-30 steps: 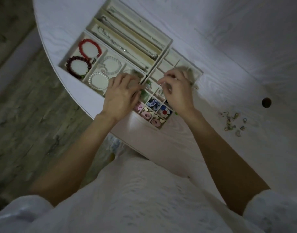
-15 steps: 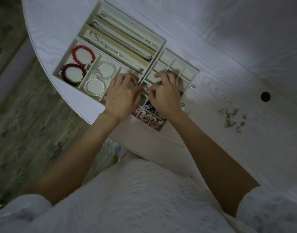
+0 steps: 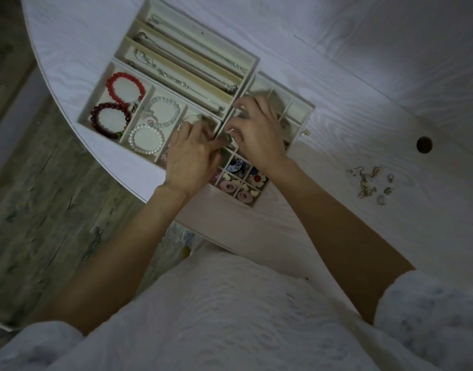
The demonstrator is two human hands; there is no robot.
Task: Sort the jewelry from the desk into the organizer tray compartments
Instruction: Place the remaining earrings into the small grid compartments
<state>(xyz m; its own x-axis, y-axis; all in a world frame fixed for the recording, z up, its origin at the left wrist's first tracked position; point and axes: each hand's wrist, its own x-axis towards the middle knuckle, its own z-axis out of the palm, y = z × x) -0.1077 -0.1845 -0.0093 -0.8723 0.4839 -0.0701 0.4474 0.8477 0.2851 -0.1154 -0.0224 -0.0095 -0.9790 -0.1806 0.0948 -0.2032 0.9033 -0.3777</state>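
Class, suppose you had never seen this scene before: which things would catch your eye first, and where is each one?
Two hands meet over the middle of the organizer tray: the left hand and right hand, fingertips close together above the small compartments. To their left, the red bracelet and dark red bracelet share one compartment, beside the white pearl bracelet. A loose cluster of earrings lies unsorted on the white desk, right of the tray.

The organizer tray sits on the desk ahead of me, bracelets in its left compartments, chains in the long slots behind. My hands meet over the small-celled part, and loose earrings lie well apart to the right.
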